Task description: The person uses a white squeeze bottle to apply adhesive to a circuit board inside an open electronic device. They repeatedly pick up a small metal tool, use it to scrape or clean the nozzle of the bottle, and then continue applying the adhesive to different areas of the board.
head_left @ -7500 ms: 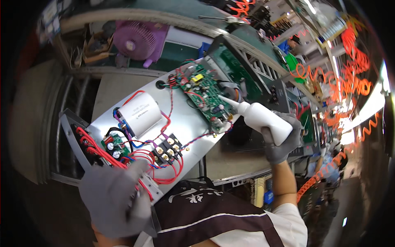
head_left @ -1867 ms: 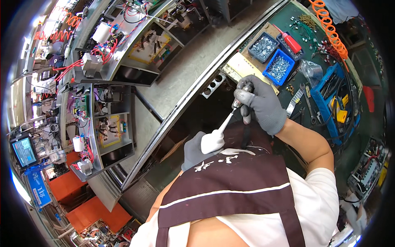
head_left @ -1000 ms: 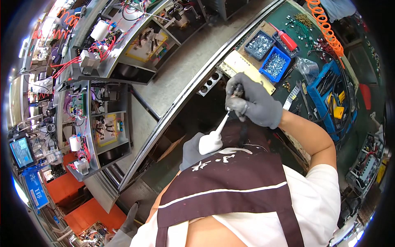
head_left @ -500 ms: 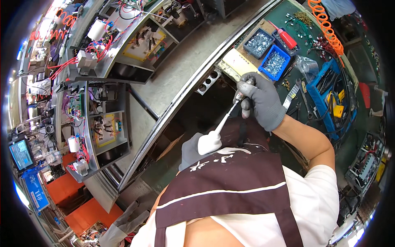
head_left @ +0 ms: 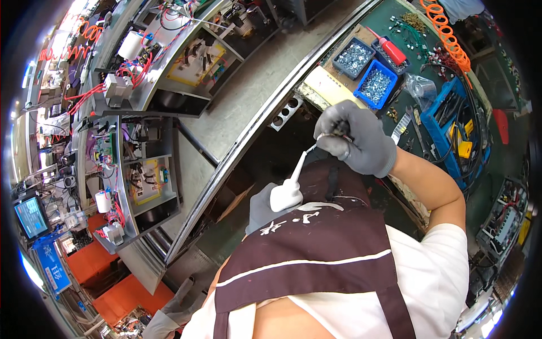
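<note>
Two hands [head_left: 361,138], one white bottle [head_left: 286,195], three hardware bins [head_left: 367,102]

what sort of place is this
Probably an electronics assembly workshop: open metal cases with wired parts stand at left, a blue bin of small metal hardware sits on the bench, and a coiled orange hose hangs nearby.

**Head-worn fisheye view, looking down**

The left of two side-by-side cameras looks down from the wearer's head. The apron [head_left: 307,277] fills the lower foreground; the left hand [head_left: 260,211] and right hand [head_left: 358,139] lie close, near mid-frame. The field reaches the desk [head_left: 384,16] at upper right and a screen [head_left: 31,217] at far left, straight edges bending toward the rim.
</note>
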A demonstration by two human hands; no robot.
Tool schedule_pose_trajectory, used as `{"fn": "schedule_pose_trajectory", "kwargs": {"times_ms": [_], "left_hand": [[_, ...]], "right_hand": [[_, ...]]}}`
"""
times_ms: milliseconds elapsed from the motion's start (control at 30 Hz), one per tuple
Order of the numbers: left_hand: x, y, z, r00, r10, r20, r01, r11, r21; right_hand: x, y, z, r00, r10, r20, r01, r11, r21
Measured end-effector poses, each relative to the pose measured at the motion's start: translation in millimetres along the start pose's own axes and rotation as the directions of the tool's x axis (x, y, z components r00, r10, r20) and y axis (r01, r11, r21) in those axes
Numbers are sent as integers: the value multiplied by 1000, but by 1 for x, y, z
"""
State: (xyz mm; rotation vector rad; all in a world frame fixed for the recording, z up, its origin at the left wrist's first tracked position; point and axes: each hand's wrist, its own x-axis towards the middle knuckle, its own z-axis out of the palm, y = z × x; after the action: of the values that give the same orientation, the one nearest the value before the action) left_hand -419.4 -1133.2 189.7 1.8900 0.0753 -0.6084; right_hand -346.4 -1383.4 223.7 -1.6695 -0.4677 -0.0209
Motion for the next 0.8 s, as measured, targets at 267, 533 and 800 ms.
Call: {"fn": "schedule_pose_trajectory", "kwargs": {"times_ms": [267,533,800], "left_hand": [[2,-9,-1,999,26,-44,-24,999,31],[0,5,-5,998,38,42,-36,999,-39],[2,13,-8,998,9,57,-10,1000,6]], "right_hand": [[5,4,9,883,468,-22,-388,756,527],[4,12,13,737,670,-83,-447,576,685],[-1,8,13,982,131,-135,-62,903,426]]}}
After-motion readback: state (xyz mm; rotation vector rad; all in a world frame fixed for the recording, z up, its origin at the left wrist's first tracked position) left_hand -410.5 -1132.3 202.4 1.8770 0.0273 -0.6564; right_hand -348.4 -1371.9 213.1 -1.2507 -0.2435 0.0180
